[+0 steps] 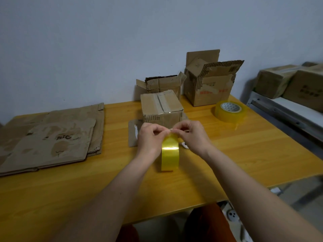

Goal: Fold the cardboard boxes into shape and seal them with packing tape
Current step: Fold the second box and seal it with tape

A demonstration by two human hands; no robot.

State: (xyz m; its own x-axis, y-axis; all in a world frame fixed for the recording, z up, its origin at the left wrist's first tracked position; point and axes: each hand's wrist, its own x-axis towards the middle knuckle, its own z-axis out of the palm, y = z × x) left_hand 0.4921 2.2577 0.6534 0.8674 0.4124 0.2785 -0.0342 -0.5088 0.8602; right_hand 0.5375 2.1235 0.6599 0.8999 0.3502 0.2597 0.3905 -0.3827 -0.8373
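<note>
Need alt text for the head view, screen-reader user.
Both hands, left hand and right hand, pinch the top edge of a yellow tape roll standing on a wooden table. Behind sit a taped box, two open boxes, a second tape roll; flattened cardboard lies left.

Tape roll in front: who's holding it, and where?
Both hands. The left hand and right hand pinch the top edge of the yellow tape roll, which stands on edge on the table.

Yellowish packing tape roll (170, 152), on edge: top pinched by left hand (151, 137) and right hand (192, 135); taped cardboard box (161, 106) just beyond fingertips.
</note>
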